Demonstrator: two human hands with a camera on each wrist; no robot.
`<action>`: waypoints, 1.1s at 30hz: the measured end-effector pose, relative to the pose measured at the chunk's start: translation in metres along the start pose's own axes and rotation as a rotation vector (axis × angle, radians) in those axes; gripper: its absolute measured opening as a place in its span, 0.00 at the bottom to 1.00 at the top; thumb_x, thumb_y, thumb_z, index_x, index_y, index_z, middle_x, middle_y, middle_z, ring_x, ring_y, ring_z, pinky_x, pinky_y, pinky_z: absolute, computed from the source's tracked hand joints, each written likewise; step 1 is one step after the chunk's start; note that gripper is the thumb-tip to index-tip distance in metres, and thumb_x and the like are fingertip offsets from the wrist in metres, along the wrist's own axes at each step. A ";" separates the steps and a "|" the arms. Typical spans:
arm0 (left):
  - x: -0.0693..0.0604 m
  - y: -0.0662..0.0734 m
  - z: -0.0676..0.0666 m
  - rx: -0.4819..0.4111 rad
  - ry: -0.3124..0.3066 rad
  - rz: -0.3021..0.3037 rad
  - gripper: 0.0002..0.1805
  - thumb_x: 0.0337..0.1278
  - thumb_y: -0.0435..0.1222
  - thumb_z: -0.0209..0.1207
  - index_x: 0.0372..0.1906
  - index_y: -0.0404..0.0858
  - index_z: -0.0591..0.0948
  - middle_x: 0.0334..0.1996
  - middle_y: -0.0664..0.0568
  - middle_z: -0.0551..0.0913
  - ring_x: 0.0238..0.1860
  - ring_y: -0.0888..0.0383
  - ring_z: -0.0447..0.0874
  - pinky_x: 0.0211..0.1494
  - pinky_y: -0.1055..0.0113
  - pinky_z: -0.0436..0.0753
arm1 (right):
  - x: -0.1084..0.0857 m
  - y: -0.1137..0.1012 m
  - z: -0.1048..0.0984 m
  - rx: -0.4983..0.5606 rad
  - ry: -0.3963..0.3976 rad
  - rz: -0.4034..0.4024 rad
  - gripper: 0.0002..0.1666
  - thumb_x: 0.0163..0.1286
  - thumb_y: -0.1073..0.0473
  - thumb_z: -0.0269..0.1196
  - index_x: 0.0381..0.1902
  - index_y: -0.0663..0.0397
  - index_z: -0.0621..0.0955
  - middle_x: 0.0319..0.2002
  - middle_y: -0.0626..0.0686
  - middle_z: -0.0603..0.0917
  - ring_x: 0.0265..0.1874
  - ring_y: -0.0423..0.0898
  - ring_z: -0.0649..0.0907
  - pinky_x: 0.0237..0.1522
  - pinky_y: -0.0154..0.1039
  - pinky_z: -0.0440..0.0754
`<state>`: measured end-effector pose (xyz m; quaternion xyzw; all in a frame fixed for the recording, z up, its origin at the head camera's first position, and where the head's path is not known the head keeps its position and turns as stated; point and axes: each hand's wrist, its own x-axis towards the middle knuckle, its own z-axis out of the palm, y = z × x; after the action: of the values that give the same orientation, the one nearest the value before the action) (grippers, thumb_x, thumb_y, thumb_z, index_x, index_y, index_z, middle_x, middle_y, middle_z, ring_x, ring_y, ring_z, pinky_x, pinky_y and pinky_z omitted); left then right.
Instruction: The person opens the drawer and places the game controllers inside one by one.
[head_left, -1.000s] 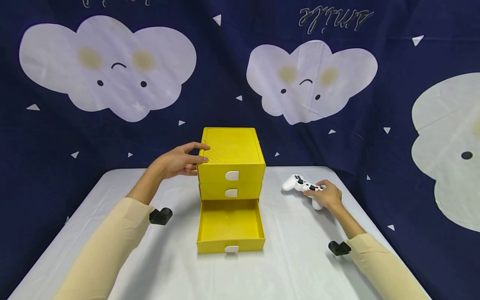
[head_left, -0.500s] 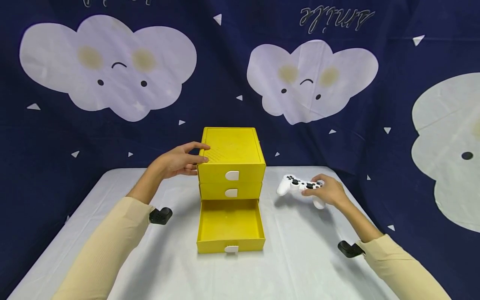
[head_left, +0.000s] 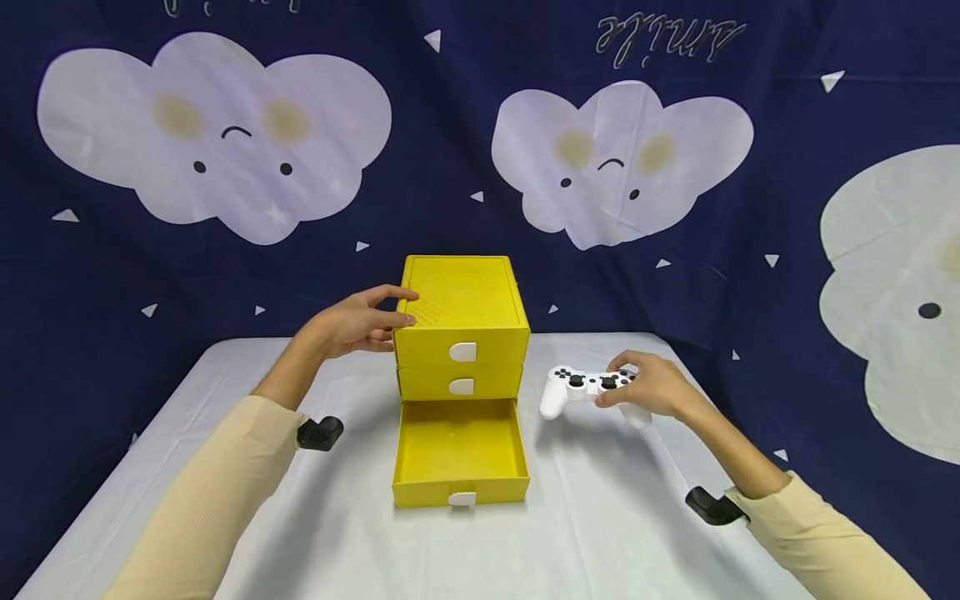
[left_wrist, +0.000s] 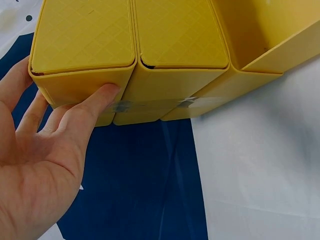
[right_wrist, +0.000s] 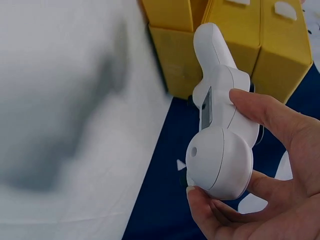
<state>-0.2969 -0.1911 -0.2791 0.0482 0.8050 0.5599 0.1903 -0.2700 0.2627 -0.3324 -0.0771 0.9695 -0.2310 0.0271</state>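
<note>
A yellow drawer cabinet (head_left: 461, 346) stands on the table, its lowest drawer (head_left: 461, 450) pulled out with a bare interior. My left hand (head_left: 356, 323) rests on the cabinet's upper left edge. Two of its fingertips touch the top and the other fingers lie along the side. In the left wrist view the thumb (left_wrist: 102, 97) lies against the yellow shell. To the cabinet's right, my right hand (head_left: 648, 387) holds a white game controller (head_left: 564, 392) by its right side, above the table. The right wrist view shows the controller's rear (right_wrist: 220, 160) between thumb and fingers.
A white cloth covers the table (head_left: 360, 533). Behind it hangs a dark blue curtain (head_left: 450, 125) with cloud shapes. The cabinet's upper two drawers are pushed in, each with a white pull tab (head_left: 462, 352). Clear tape (left_wrist: 155, 105) runs across its side.
My right hand has lifted the controller and brought it left and nearer, towards the cabinet, turning it more level. The left hand and the cabinet have stayed put.
</note>
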 end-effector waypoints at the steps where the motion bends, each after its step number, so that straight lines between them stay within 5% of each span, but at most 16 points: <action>1: 0.000 0.000 0.000 -0.001 -0.001 0.000 0.34 0.70 0.43 0.62 0.76 0.53 0.65 0.58 0.46 0.77 0.38 0.58 0.80 0.64 0.56 0.83 | -0.001 -0.003 0.000 0.002 -0.003 -0.004 0.37 0.42 0.36 0.80 0.48 0.47 0.84 0.39 0.54 0.85 0.36 0.50 0.79 0.32 0.38 0.75; 10: -0.001 0.000 0.000 -0.010 0.001 -0.001 0.33 0.70 0.43 0.62 0.76 0.53 0.66 0.56 0.47 0.78 0.36 0.58 0.79 0.64 0.55 0.83 | -0.005 -0.021 0.004 0.009 -0.030 -0.053 0.35 0.41 0.39 0.81 0.45 0.45 0.84 0.28 0.50 0.83 0.30 0.47 0.79 0.29 0.38 0.75; 22: -0.001 -0.001 0.000 -0.007 -0.001 0.004 0.33 0.70 0.43 0.63 0.76 0.53 0.66 0.53 0.48 0.78 0.35 0.59 0.78 0.57 0.62 0.85 | -0.007 -0.051 0.013 0.013 -0.095 -0.068 0.32 0.41 0.40 0.81 0.44 0.42 0.84 0.38 0.51 0.84 0.34 0.48 0.80 0.31 0.38 0.77; 33: 0.000 -0.001 0.001 -0.019 0.001 0.007 0.33 0.70 0.42 0.62 0.76 0.53 0.65 0.62 0.44 0.76 0.42 0.57 0.83 0.66 0.52 0.81 | -0.011 -0.079 0.028 0.033 -0.121 -0.154 0.30 0.41 0.42 0.82 0.42 0.42 0.85 0.37 0.48 0.85 0.34 0.46 0.80 0.33 0.39 0.77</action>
<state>-0.2964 -0.1909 -0.2803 0.0491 0.7995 0.5683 0.1882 -0.2455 0.1829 -0.3211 -0.1645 0.9534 -0.2431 0.0690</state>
